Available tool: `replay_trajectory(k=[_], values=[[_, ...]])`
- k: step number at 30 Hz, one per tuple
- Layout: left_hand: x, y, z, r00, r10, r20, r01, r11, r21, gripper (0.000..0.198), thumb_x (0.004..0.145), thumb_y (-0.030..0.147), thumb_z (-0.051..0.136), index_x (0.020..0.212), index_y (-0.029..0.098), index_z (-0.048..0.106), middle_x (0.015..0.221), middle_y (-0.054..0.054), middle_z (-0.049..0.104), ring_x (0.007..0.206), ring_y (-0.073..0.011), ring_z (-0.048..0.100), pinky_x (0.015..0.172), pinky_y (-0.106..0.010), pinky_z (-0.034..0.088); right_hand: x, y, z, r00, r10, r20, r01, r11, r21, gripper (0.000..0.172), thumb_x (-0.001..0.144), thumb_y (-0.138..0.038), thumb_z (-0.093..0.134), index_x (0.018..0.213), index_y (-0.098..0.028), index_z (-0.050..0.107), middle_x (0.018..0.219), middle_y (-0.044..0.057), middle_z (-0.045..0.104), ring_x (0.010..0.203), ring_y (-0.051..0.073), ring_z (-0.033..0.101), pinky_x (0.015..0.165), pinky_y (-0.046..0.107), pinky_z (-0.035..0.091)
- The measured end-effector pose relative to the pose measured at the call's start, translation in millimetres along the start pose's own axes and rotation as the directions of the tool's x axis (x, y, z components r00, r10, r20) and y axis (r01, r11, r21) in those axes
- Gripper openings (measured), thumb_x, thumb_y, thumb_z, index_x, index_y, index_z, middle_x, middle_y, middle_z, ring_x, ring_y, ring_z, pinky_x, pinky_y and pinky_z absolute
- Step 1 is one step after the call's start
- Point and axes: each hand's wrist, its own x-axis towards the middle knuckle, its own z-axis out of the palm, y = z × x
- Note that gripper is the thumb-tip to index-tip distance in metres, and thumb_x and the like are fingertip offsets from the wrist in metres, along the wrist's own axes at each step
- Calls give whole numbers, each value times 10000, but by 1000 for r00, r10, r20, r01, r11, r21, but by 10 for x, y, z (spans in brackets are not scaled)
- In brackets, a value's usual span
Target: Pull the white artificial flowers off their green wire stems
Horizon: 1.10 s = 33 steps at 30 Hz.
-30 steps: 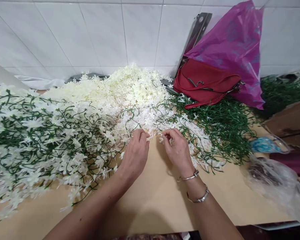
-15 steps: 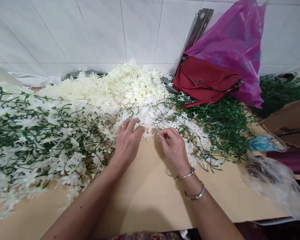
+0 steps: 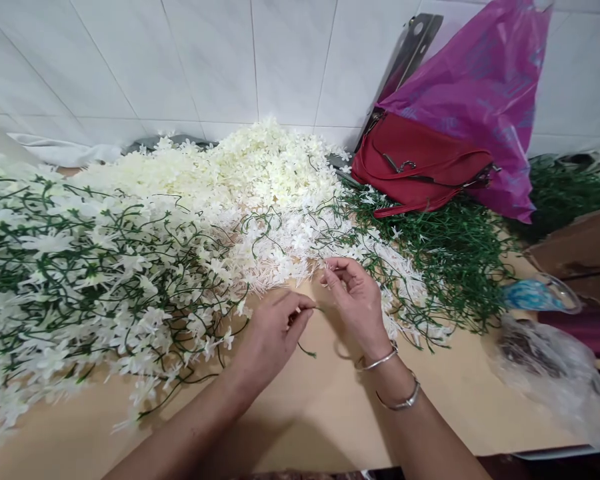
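Observation:
My left hand (image 3: 273, 333) is pinched shut on a thin green stem (image 3: 307, 350) just above the tan tabletop (image 3: 305, 413). My right hand (image 3: 355, 297), with two bangles at the wrist, is closed on a small white flower piece close to the left fingertips. Both hands sit at the near edge of a heap of loose white flower heads (image 3: 260, 180). Finished green stems with white flowers (image 3: 95, 273) lie piled to the left. Bare green stems (image 3: 445, 247) lie to the right.
A red handbag (image 3: 415, 167) and a purple plastic bag (image 3: 485, 93) lean on the white tiled wall at the back right. A cardboard box (image 3: 580, 243), a blue-printed bag (image 3: 533, 293) and a clear plastic bag (image 3: 550, 363) sit at the right edge.
My left hand has drawn back from the flower heap toward me and now pinches a green stem. My right hand has stayed almost in place.

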Motion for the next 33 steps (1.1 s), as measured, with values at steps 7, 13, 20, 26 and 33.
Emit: replay_trajectory(k=[7, 13, 20, 26, 33], values=[[69, -52, -27, 997, 69, -20, -58, 936, 347, 153, 1053, 193, 519, 1128, 169, 649, 1118, -91, 692, 969, -219, 680, 852, -350, 541, -12, -22, -22, 994, -107, 0, 106, 987, -123, 56, 957, -262, 655, 967, -221, 691, 938, 32, 682, 858, 187, 647, 818, 349, 511], [320, -195, -78, 989, -89, -115, 143, 731, 667, 183, 1031, 84, 485, 1094, 151, 643, 1114, -119, 682, 911, -255, 671, 734, -353, 481, -16, -68, 1, 993, -122, 8, 122, 980, -155, 61, 955, -245, 649, 952, -226, 707, 934, 36, 694, 863, 188, 647, 824, 355, 514], [371, -211, -161, 981, -119, -155, 194, 690, 697, 156, 1046, 147, 510, 979, 174, 648, 977, -79, 696, 831, -242, 664, 695, -340, 440, -3, -61, 28, 985, 145, 97, -166, 951, 259, 119, 853, -309, 790, 917, -233, 724, 935, 23, 759, 870, 181, 715, 881, 356, 554], [347, -307, -186, 987, -38, -154, 132, 732, 669, 58, 1018, 201, 599, 1026, 174, 650, 1039, -84, 701, 911, -249, 665, 795, -346, 474, 24, -42, 12, 981, 171, 89, -191, 924, 330, 154, 793, -324, 856, 865, -241, 749, 825, -8, 736, 787, 148, 681, 826, 302, 551], [363, -235, -233, 963, 55, -265, 50, 926, 375, 138, 1009, 194, 596, 904, 186, 686, 975, -66, 714, 901, -214, 652, 818, -332, 485, 23, -74, 12, 983, 156, 93, -177, 938, 300, 157, 802, -336, 849, 867, -238, 744, 786, -11, 721, 766, 146, 663, 814, 295, 546]])
